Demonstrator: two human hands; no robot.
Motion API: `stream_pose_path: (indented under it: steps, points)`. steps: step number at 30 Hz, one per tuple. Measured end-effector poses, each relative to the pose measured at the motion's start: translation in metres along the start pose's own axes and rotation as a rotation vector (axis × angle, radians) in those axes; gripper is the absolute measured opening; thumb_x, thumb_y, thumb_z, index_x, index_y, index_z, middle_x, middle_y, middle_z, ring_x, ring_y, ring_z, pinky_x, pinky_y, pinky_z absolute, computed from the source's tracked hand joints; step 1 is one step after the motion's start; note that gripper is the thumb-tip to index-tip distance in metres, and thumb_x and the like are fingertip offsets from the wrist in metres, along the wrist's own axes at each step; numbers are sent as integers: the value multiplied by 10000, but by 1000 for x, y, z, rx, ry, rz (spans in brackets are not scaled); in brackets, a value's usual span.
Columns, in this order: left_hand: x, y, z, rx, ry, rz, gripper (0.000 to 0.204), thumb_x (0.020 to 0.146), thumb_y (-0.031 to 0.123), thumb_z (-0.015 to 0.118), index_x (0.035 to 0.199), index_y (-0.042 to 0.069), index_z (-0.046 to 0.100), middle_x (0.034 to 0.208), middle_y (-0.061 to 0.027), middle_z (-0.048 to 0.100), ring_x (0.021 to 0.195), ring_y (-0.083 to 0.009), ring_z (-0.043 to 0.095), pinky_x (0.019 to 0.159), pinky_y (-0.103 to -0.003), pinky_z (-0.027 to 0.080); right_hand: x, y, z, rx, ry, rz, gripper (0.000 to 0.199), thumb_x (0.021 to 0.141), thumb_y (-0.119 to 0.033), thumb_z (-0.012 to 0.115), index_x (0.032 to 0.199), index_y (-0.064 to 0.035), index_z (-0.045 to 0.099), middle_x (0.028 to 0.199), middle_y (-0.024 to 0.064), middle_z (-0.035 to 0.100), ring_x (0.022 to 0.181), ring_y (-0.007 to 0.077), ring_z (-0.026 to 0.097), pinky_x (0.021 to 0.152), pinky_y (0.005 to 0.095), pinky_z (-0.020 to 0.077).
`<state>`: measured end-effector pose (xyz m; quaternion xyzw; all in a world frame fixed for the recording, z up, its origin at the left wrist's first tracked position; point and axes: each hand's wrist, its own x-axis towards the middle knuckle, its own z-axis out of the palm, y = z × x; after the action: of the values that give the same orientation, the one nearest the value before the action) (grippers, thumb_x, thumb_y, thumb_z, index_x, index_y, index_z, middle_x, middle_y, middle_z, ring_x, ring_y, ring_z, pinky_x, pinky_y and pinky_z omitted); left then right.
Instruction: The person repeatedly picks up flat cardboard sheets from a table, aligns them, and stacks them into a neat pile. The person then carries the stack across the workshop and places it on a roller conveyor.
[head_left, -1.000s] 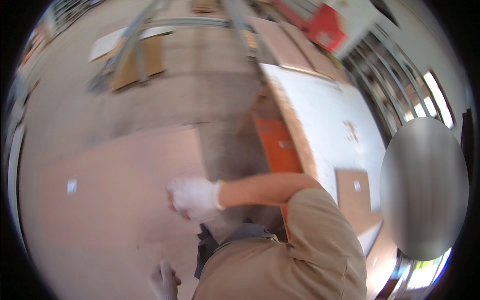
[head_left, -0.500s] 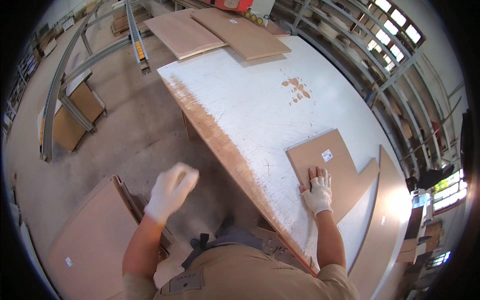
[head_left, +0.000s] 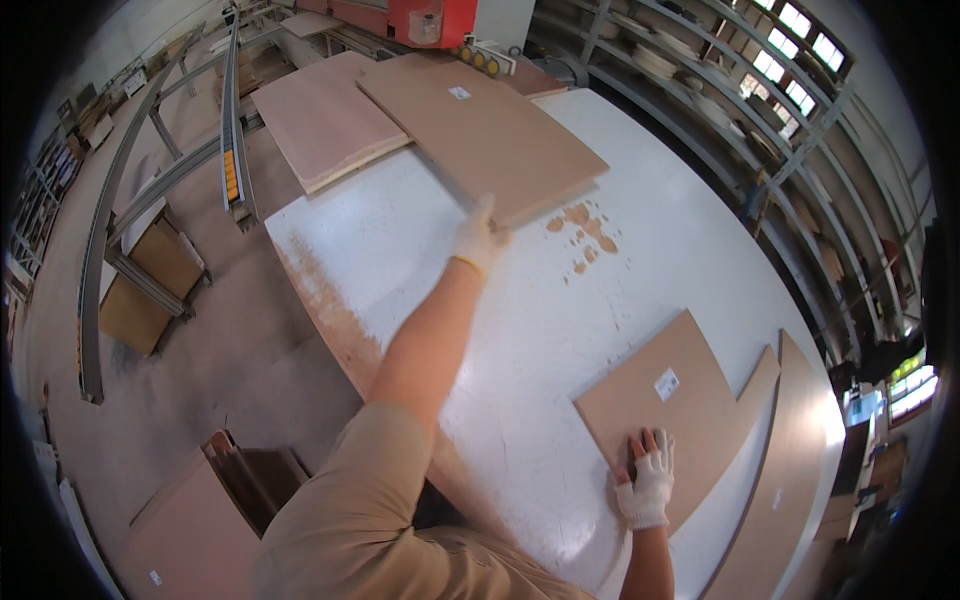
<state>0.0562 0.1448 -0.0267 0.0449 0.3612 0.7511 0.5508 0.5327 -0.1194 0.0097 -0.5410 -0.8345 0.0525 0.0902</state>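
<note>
From the bare middle of the white worktable (head_left: 520,400), a hand could pass toward two o'clock, up to the grey shelving rack (head_left: 800,155). The rectangular brown board (head_left: 490,130) blocks twelve; the left forearm (head_left: 425,335) bars ten. Between three and four stand the notched brown board (head_left: 635,390), the right hand (head_left: 648,490) flat on it, and the long brown board (head_left: 765,500) beyond.

Two hands, one left (head_left: 483,243) and one right (head_left: 648,485), and two white gloves; one white tabletop (head_left: 540,360).
Boards on it: one large brown board (head_left: 490,135), one pinkish board (head_left: 325,120), one notched board (head_left: 705,415) and one long narrow board (head_left: 797,440), making four, with perhaps a fifth, partly hidden at the far end; white labels (head_left: 666,384), four; yellow discs (head_left: 479,61), three; red machine housing (head_left: 440,22), one.
</note>
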Motion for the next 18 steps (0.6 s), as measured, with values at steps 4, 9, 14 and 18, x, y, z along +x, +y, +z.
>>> stream_pose_path:
  steps: [4,9,14,18]
  points:
    - [5,-12,43,-7,-62,-67,489,1048,362,678,1435,90,556,1339,-120,621,1129,-315,665,826,-415,631,34,-12,-10,111,26,62,646,744,-180,800,1365,-52,677,1470,206,617,1418,449,525,1231,547,399]
    - [-41,-6,-7,33,0,17,451,1027,298,695,1431,126,593,1409,-116,609,1141,-322,660,853,-398,620,168,-3,-25,155,148,-9,619,801,-37,746,1407,-43,619,1464,195,626,1389,420,571,1169,479,475]
    - [-166,45,-76,415,-130,87,464,1018,229,711,1399,6,571,1263,-107,676,942,-253,710,721,-334,620,369,-17,-12,402,96,288,491,1073,-238,554,1517,-38,500,1579,211,525,1448,409,523,1149,463,476]
    - [-250,74,-105,396,-37,-174,374,1025,227,704,1283,-42,662,1232,-93,712,986,-191,712,708,-323,603,458,-48,40,683,-157,262,559,1071,-421,518,1476,-39,572,1401,152,633,1268,302,585,1101,403,455]
